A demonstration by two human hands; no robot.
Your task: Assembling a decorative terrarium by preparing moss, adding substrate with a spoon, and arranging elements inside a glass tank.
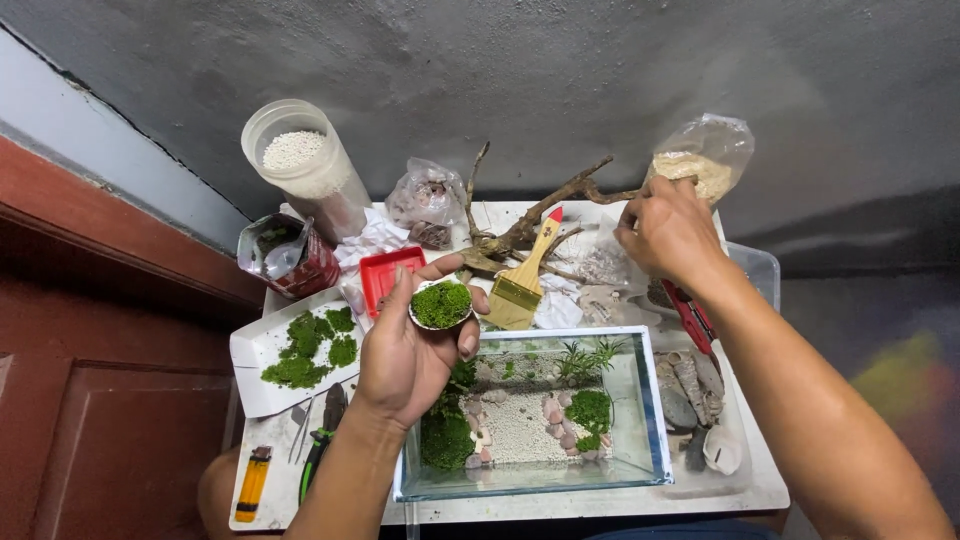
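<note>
Head view looks straight down on a small dish of moss (441, 304), a round pale cup filled with a green clump, held up in the left hand (408, 352). Thumb and fingers close around its rim, and it hangs just above the glass tank's (655, 420) far-left corner, at about 11 o'clock from the tank's middle.

Only the fingertips pinch the rim, so a slight tilt could tip the moss out or let the cup slide into the tank, where it would scatter the white gravel (518, 428) and knock the pink pebbles (553, 412) lining it. The moss already set at 7 o'clock (446, 440) and at 3 o'clock (591, 408) inside the tank could be crushed the same way.

At 1 o'clock from the dish, the right hand (668, 232) has its fingers curled down over the clutter near the driftwood (540, 220); whether it grips anything I cannot tell. Its forearm crosses above the red-handled tool (690, 315) and the stones (690, 390) on the right, so a careless pull back could sweep them off. The brush (525, 280) leans against the wood and could fall into the tank. The white tray of moss (262, 340) sits at 9 o'clock, near the table edge.
</note>
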